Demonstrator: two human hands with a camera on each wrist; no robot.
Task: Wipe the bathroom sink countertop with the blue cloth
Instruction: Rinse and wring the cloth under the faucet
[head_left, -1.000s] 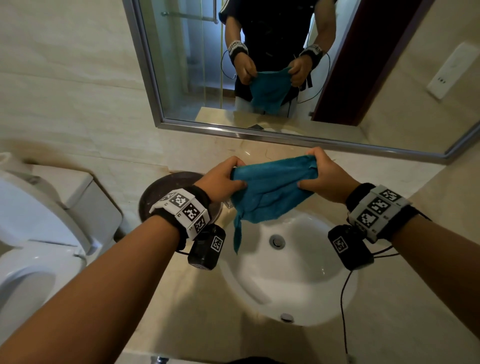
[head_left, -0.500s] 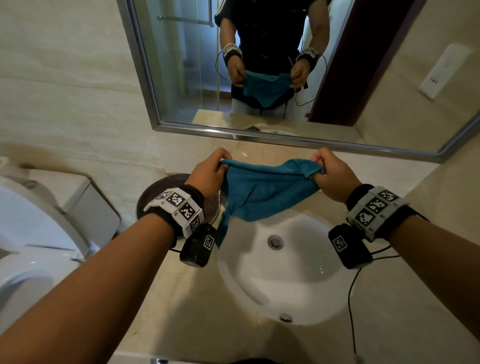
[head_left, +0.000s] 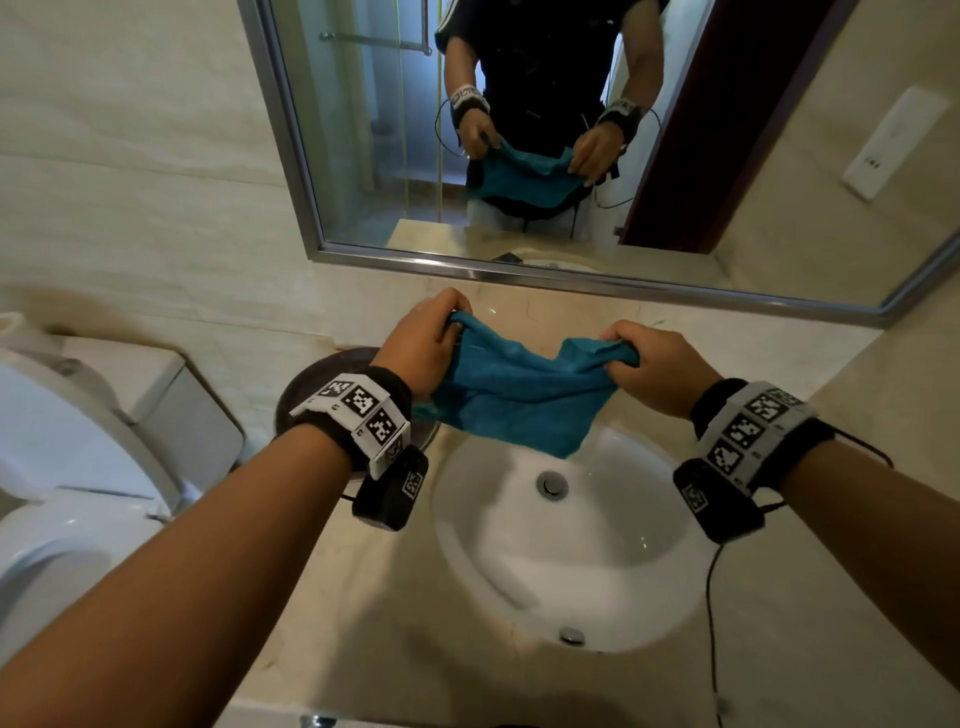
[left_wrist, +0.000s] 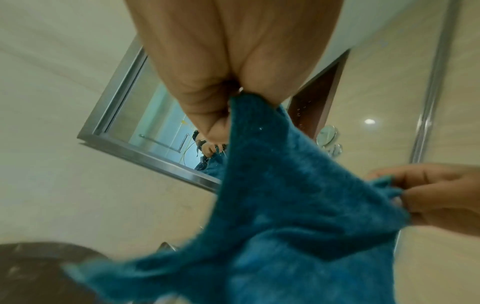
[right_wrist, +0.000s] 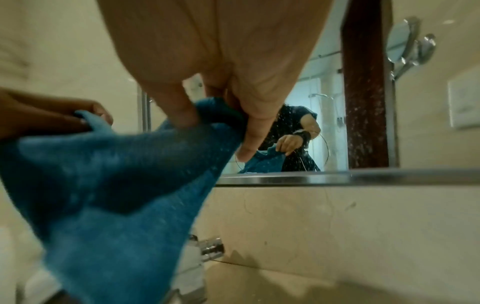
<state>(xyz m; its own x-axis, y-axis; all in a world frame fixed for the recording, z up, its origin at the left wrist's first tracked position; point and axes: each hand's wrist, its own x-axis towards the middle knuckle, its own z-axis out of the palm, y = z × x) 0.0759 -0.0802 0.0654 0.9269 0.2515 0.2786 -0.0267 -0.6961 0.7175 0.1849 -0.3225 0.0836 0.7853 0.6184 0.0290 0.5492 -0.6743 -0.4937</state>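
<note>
The blue cloth (head_left: 519, 395) hangs stretched sideways above the white sink basin (head_left: 561, 540), clear of the beige countertop (head_left: 415, 623) below. The left hand (head_left: 426, 345) pinches one top corner, the right hand (head_left: 652, 366) bunches the other; neither is nearer.

The head camera looks steeply down from above at the sink (head_left: 524, 545) and mirror (head_left: 571, 156). Each wrist camera sits close under its palm, tilted up toward the mirror, perhaps slightly blurred. All three share the cloth (head_left: 519, 400) between the hands.
</note>
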